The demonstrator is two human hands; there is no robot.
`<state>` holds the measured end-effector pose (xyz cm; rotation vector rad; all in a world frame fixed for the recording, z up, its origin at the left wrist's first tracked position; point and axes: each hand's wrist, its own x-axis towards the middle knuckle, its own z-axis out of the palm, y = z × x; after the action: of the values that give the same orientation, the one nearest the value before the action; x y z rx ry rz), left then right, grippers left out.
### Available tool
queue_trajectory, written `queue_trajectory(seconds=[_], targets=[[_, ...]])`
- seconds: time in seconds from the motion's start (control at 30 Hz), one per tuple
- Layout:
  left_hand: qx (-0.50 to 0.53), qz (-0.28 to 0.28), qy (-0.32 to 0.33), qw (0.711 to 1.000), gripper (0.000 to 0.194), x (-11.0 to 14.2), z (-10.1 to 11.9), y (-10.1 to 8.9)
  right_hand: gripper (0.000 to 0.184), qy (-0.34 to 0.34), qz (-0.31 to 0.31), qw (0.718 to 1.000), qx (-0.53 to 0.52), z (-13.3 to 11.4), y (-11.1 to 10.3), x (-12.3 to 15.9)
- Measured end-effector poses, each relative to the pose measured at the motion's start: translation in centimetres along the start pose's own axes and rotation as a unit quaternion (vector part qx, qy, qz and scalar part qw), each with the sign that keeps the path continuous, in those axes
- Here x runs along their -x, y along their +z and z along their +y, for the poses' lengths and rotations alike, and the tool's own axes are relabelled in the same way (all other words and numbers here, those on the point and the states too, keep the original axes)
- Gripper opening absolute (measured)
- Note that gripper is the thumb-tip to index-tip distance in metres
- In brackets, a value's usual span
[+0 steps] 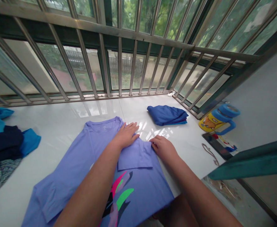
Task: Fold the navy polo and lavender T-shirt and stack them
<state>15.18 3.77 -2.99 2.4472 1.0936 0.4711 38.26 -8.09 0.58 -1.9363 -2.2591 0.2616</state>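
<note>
A lilac T-shirt (77, 164) with a pink, green and black print lies spread on the white sill (58, 126), its right sleeve folded in over the body. My left hand (126, 135) rests flat on the shirt near the collar and shoulder, fingers stretched out. My right hand (163, 147) sits at the shirt's right edge, fingers curled and pinching the fabric at the fold of the sleeve.
A folded blue garment (168, 115) lies further back on the sill. A heap of blue, navy and patterned clothes (3, 142) is at the left. A yellow and blue jug (217, 119), a dark flat object (220, 145) and window bars (119, 69) stand at the right and behind.
</note>
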Motion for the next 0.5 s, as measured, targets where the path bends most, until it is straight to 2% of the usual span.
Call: queue_trajectory(seconds=[0.13,0.3,0.43,0.5], targets=[[-0.003,0.01,-0.007,1.0,0.052,0.3,-0.9,1.0,0.025,0.022,0.029,0.999,0.02,1.0,0.4,0.5],[0.0,0.009,-0.003,1.0,0.049,0.4,-0.7,0.2,0.013,0.005,0.053,0.998,-0.017,1.1,1.0,0.8],[0.025,0.05,0.065,0.996,0.033,0.1,0.2,-0.8,0.01,-0.004,0.05,0.998,-0.033,0.7,1.3,0.5],[0.041,0.041,0.107,0.993,0.03,-0.2,1.0,-1.0,0.01,-0.001,0.057,0.998,-0.042,0.3,1.3,0.5]])
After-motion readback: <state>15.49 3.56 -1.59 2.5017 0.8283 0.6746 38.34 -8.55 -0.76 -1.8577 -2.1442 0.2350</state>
